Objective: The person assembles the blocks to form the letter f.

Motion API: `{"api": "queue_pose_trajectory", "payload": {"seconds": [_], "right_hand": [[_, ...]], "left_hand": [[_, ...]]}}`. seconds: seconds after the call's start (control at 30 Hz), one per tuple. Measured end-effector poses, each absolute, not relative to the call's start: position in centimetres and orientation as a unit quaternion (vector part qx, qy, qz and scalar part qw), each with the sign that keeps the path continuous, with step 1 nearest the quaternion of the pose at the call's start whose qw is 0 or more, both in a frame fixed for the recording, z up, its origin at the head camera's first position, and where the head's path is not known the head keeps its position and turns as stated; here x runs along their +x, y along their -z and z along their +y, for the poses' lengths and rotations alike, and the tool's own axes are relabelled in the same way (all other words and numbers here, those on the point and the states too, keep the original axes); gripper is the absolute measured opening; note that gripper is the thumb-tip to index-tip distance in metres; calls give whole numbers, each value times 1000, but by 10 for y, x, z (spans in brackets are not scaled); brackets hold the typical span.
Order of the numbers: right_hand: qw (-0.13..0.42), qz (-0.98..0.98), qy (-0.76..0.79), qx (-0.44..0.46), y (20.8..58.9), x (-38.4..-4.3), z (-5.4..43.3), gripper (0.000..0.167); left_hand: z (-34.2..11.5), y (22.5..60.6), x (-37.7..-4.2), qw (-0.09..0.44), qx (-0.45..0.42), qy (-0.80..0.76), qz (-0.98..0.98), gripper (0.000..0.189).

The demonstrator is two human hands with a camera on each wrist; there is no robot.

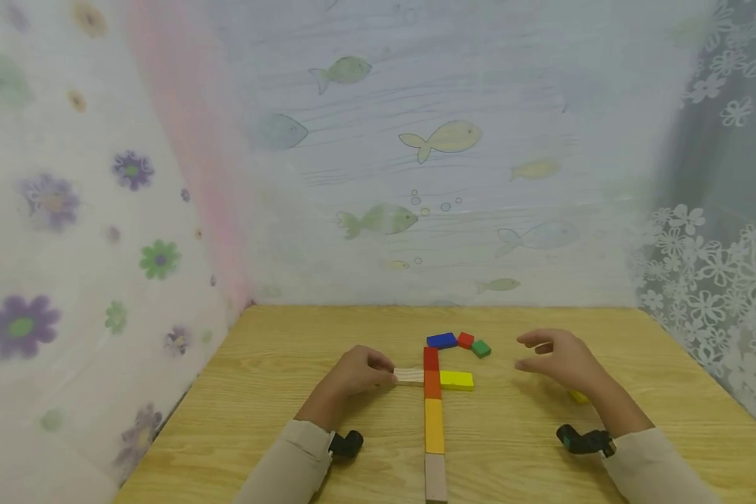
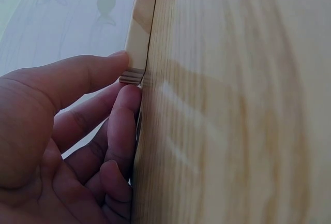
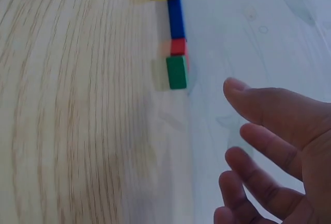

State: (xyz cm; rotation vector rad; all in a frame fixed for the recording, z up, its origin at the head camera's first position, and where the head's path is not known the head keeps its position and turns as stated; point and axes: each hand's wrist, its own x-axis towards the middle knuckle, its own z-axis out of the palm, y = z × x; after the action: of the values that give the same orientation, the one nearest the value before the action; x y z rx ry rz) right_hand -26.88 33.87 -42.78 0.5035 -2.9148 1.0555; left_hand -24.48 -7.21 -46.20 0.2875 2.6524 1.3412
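Observation:
My left hand (image 1: 360, 371) pinches the outer end of a plain wooden block (image 1: 409, 376) between thumb and fingers; in the left wrist view the thumb lies on the block's end. The block's other end meets a red block (image 1: 431, 385) in a column of blocks on the table. Opposite it, a yellow block (image 1: 456, 381) sticks out to the right. Down the column follow an orange block (image 1: 435, 425) and a pale wooden block (image 1: 435, 477). My right hand (image 1: 559, 357) hovers right of the blocks, fingers loosely bent and apart, holding nothing.
Beyond the column's top, a blue block (image 1: 442, 341), a small red block (image 1: 465, 340) and a green block (image 1: 481, 348) lie in a curved row. Another yellow block (image 1: 578, 396) is partly hidden under the right forearm. Patterned walls stand around the wooden table (image 1: 277, 350).

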Motion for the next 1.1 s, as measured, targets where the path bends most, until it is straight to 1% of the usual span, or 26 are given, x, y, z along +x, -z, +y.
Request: {"api": "queue_pose_trajectory", "payload": {"seconds": [0.4, 0.7, 1.1], "right_hand": [[-5, -914, -369, 170, 434, -266, 372, 63], [-19, -905, -388, 175, 443, -270, 394, 61], [-62, -906, -382, 173, 449, -271, 415, 58]], "left_hand": [[-72, 464, -246, 80, 100, -444, 887, 23], [-72, 463, -245, 82, 98, -448, 885, 23], [-72, 464, -247, 79, 93, -445, 887, 25]]}}
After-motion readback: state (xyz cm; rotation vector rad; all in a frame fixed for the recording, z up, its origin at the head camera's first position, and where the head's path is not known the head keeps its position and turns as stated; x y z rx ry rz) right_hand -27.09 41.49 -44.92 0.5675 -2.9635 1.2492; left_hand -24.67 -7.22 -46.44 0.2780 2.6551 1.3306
